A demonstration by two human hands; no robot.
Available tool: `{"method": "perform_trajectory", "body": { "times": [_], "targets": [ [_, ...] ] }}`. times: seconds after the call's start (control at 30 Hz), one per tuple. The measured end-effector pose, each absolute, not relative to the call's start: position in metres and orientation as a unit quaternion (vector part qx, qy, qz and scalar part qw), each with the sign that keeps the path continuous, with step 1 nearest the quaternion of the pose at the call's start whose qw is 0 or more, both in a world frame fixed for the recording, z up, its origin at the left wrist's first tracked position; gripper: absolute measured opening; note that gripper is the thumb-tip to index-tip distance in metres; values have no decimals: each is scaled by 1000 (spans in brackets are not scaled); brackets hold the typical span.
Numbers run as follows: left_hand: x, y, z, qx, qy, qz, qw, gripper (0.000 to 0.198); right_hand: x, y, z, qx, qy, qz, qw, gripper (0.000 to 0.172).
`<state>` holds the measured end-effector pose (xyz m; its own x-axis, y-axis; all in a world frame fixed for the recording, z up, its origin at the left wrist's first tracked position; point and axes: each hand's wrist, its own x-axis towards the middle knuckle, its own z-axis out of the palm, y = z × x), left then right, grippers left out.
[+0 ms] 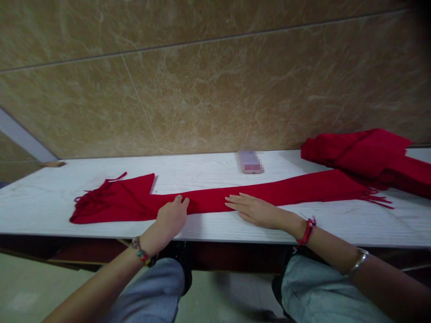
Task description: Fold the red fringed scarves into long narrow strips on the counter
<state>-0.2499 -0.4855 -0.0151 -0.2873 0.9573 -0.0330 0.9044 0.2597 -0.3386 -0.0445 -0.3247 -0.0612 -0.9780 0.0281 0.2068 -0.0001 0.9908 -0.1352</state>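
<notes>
Red scarf (205, 202) lies lengthwise along a white table (208, 229), both hands upon its middle stretch, seen from my remote post through the head camera. The left hand (172, 216) bends its fingers over the cloth, a ring on one of them; I cannot tell whether they pinch the fabric or merely press it. Right of it, with bare scarf between, the right hand (257, 211) rests flat, palm down, fingers extended and gripping nothing.

On the left wrist I make out a beaded bracelet (142, 252); the right wrist wears a red bracelet (307, 231), with a silver bangle (357, 262) farther up the forearm. To the left, the scarf widens into a turned section ending in a tangled fringe. Its strip runs right to a second fringe, just beside a heaped red cloth (357, 150) at the table's far right.

Beyond the hands, near the far edge, sits a small flat item (249, 162), its surface blurred out. I spot a wooden piece (53, 164) at the far left corner. Brown marbled tiles (218, 98) line the wall behind. On the near side, two legs in pale jeans (148, 291) show below the tabletop, above a light floor (229, 300).
</notes>
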Motion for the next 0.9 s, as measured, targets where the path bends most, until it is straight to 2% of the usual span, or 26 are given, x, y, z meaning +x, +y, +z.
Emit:
{"method": "perform_trajectory", "body": {
  "times": [0.1,0.2,0.33,0.47,0.63,0.8,0.9],
  "targets": [
    [-248,-488,-15,-525,-830,154,110,38,-44,-324,-61,-8,-992,72,105,43],
    [-244,-486,-19,-581,-790,131,148,35,-44,-324,-61,-7,-991,76,106,43],
    [-245,-480,-24,-684,-712,117,106,33,-45,-325,-61,-7,-991,73,112,43],
    [-240,-485,-18,-659,-734,133,94,26,-45,-327,-58,-9,-993,56,105,42],
    [-222,-484,-18,-572,-802,107,134,42,-46,-329,-56,-4,-993,29,110,42],
    [-248,-474,-26,-658,-742,90,92,21,-50,-331,-56,-5,-988,-18,152,37],
    [-271,-476,-27,-681,-721,95,85,27,-58,-330,-57,-2,-983,-42,181,32]
  ]
}}
